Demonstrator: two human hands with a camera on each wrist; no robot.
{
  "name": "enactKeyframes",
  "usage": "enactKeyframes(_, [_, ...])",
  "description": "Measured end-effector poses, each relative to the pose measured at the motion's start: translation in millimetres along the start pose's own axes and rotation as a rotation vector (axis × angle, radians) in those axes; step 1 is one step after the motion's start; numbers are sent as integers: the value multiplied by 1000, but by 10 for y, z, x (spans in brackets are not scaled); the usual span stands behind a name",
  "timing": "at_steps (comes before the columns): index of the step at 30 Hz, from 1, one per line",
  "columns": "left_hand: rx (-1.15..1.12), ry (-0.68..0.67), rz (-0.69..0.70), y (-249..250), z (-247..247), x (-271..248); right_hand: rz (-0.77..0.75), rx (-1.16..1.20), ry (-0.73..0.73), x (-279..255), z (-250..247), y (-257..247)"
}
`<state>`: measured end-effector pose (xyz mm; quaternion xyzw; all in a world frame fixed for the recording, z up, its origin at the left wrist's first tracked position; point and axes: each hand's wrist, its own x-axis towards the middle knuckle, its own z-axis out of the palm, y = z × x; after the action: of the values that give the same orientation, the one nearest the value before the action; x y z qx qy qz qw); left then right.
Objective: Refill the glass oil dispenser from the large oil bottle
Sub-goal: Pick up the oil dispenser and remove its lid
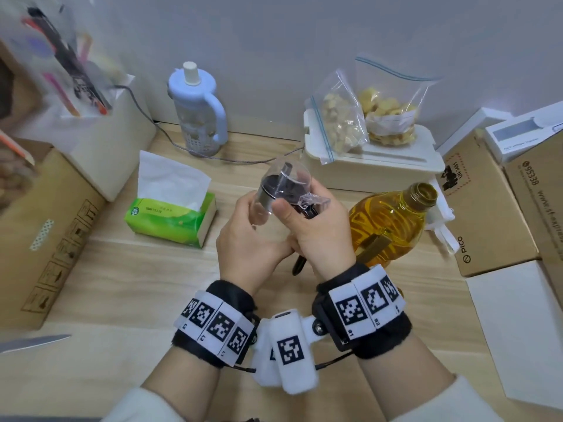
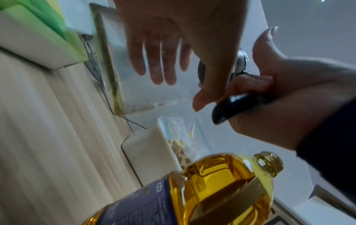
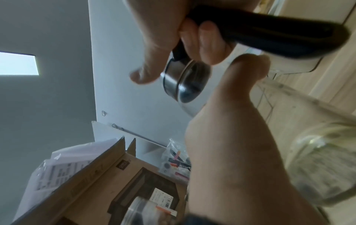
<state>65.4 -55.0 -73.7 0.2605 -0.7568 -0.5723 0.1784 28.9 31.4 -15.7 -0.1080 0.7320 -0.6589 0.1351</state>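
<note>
Head view: glass oil dispenser (image 1: 275, 190) in both hands' grip.

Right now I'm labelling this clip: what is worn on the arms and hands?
Both hands are bare: left hand, right hand. Each wrist carries a black fuzzy band ringed with white tiles printed with black square codes. White camera pods with the same codes sit between the wrists, with thin black cables. Sleeves are off-white.
</note>
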Motion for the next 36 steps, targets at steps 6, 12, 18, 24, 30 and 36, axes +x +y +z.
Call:
enactKeyframes(6, [11,-25,28,94,-86,-54,73,145,-73,-24,-74,-79])
enactKeyframes(12, [-42,-51,12,114,-158,-89,133,241,-186,-96,-110,-234])
enactKeyframes(18, [-171,-87,13,127,-166,-138,153,210,-269,-101,-153,-309])
enactKeyframes(24, [-269,-171,43,106,-194,-137,177,193,-335,-67,-197,-354])
enactKeyframes(30, [-386,-264,42,127,-225,-121,196,227,-375,-41,-192,-417])
enactKeyframes(36, [-406,-456,56,189,-329,-29,211,205,-422,43,-244,-416])
